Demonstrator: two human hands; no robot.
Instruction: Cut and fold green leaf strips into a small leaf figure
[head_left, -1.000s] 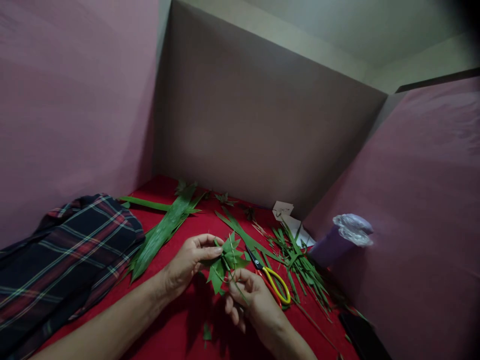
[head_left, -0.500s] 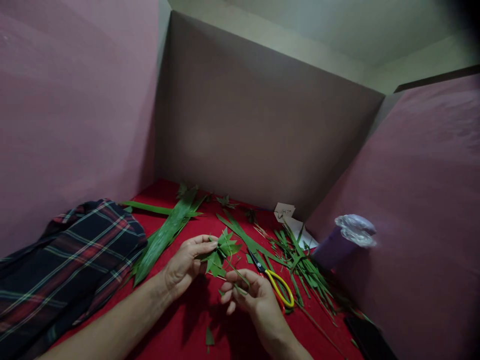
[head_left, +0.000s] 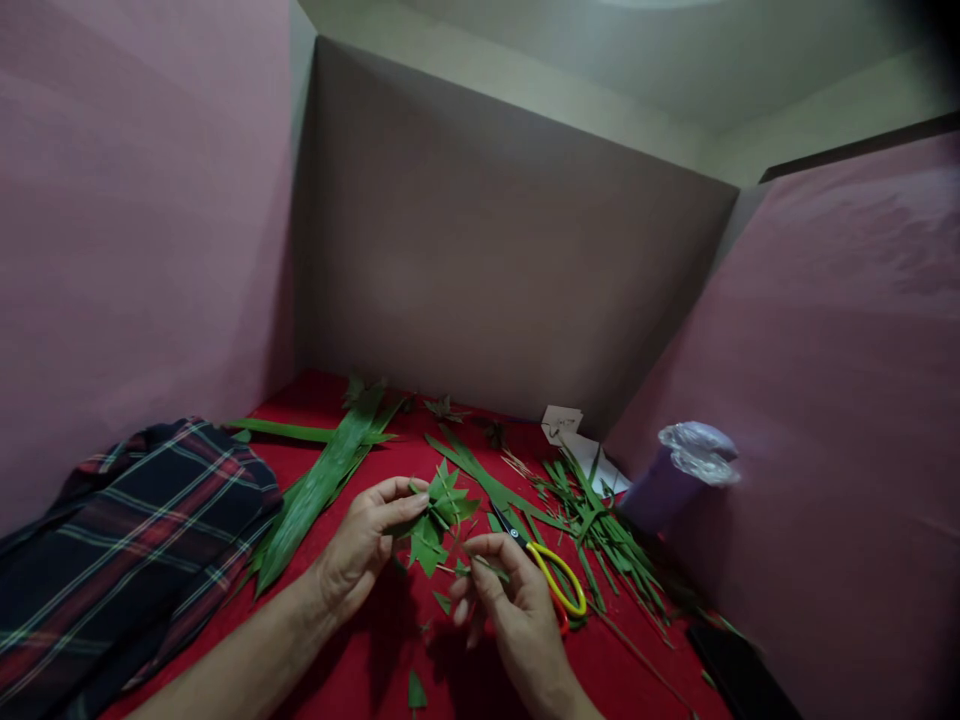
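Note:
Between the thumb and fingers of my left hand (head_left: 375,530) is a green leaf piece with several pointed tips (head_left: 442,505), held above the red cloth. My right hand (head_left: 514,605) is just to its lower right, thumb and forefinger pinched on a thin green leaf strip (head_left: 491,568). The other fingers of that hand are curled and slightly blurred. Scissors with black blades and yellow handles (head_left: 559,580) lie right beside my right hand. A small cut leaf piece (head_left: 416,690) rests on the cloth below.
Long broad leaves (head_left: 322,500) lie crossed at left, near a dark plaid cloth (head_left: 142,540). Cut green strips (head_left: 607,530) pile up at right, by white paper (head_left: 596,458) and a purple roll in clear plastic (head_left: 667,490). A black flat object (head_left: 739,675) sits at lower right.
The view has shifted slightly. The strip at my right hand has moved, and its long upper end no longer shows over the leaf piece. My left hand still holds the pointed leaf piece.

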